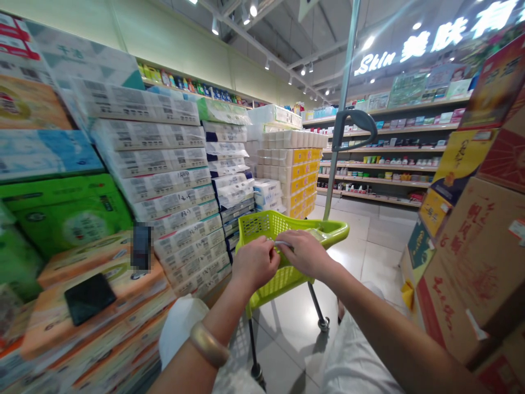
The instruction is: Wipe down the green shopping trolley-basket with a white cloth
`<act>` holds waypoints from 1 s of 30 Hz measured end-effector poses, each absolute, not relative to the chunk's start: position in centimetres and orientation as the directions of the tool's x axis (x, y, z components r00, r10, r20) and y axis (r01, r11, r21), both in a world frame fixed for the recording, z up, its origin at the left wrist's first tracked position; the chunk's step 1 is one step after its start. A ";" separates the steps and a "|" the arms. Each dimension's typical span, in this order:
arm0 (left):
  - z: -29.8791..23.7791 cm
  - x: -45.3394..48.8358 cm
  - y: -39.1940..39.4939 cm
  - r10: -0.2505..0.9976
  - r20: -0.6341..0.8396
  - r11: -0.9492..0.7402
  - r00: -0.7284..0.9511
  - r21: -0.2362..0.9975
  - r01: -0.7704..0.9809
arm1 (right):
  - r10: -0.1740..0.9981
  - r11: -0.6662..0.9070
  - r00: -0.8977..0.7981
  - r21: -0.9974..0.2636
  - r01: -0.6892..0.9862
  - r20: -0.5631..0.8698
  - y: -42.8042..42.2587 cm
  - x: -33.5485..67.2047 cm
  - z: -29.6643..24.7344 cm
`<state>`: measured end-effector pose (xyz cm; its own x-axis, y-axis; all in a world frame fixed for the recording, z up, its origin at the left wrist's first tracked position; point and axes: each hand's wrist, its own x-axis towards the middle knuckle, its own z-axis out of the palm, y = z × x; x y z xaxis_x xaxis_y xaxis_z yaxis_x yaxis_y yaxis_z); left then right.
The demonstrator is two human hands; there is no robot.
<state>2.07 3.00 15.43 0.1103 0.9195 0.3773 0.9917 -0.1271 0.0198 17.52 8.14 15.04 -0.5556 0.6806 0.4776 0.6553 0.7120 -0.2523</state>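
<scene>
My left hand (255,264) is closed in a loose fist above the rim of a lime-green plastic basket cart (274,285). Beside it, my right hand (307,253) has its fingers bent and pressed together, almost meeting the left. A thin pale strip (282,243) shows between the two hands; its kind is too small to make out, and the fingers hide most of it. A gold-coloured bangle (209,343) circles my left wrist. The basket stands on dark legs with casters, and a tall pole with a grey handle (356,130) rises behind it.
To the left, a black phone-like slab (90,298) lies on orange packs (45,323). Wrapped tissue packs (168,180) are stacked high beyond. Cardboard cartons (476,241) line the right side. Stocked shelves (394,148) stand at the back, across a tiled floor (287,339).
</scene>
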 end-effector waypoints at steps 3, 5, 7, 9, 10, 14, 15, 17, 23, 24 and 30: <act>15.3 1.9 3.1 0.919 0.378 -0.130 0.115 0.014 0.991 | 0.722 0.672 -0.541 -0.250 0.697 0.432 8.5 17.3 15.6; 15.2 1.8 3.2 0.919 0.379 -0.125 0.113 0.007 0.992 | 0.821 0.548 -0.451 -0.260 0.795 0.350 9.6 17.9 16.1; 15.2 1.8 3.3 0.915 0.386 -0.125 0.115 0.002 0.992 | 0.894 0.429 -0.364 -0.261 0.865 0.263 10.4 18.4 16.6; 15.2 1.9 3.3 0.910 0.397 -0.127 0.117 -0.002 0.992 | 0.911 0.398 -0.346 -0.255 0.881 0.226 10.5 18.3 16.9; 15.1 1.9 3.3 0.909 0.401 -0.125 0.116 -0.004 0.992 | 0.895 0.433 -0.379 -0.252 0.866 0.235 10.3 18.1 16.9; 15.2 1.9 3.2 0.913 0.392 -0.119 0.109 0.003 0.993 | 0.759 0.642 -0.569 -0.220 0.734 0.316 8.9 16.6 16.7; 15.2 1.8 3.2 0.917 0.385 -0.118 0.106 0.005 0.993 | 0.756 0.648 -0.581 -0.220 0.729 0.302 8.9 16.5 16.8; 15.3 1.8 3.2 0.921 0.375 -0.114 0.103 0.007 0.993 | 0.804 0.591 -0.541 -0.234 0.772 0.245 9.5 16.8 17.0; 15.2 1.9 3.3 0.921 0.380 -0.097 0.087 0.006 0.995 | 0.885 0.466 -0.440 -0.245 0.850 0.154 11.9 18.3 17.7; 15.2 1.9 3.4 0.920 0.382 -0.096 0.087 0.006 0.995 | 0.878 0.479 -0.453 -0.246 0.843 0.157 11.7 18.1 17.7; 15.1 1.8 3.4 0.915 0.394 -0.099 0.086 0.013 0.995 | 0.790 0.613 -0.570 -0.300 0.731 0.225 9.7 17.2 17.1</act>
<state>1.79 3.37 15.11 0.0863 0.9152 0.3936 0.9950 -0.0993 0.0125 17.21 9.74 17.14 -0.5699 0.7903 0.2248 0.7313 0.6127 -0.2997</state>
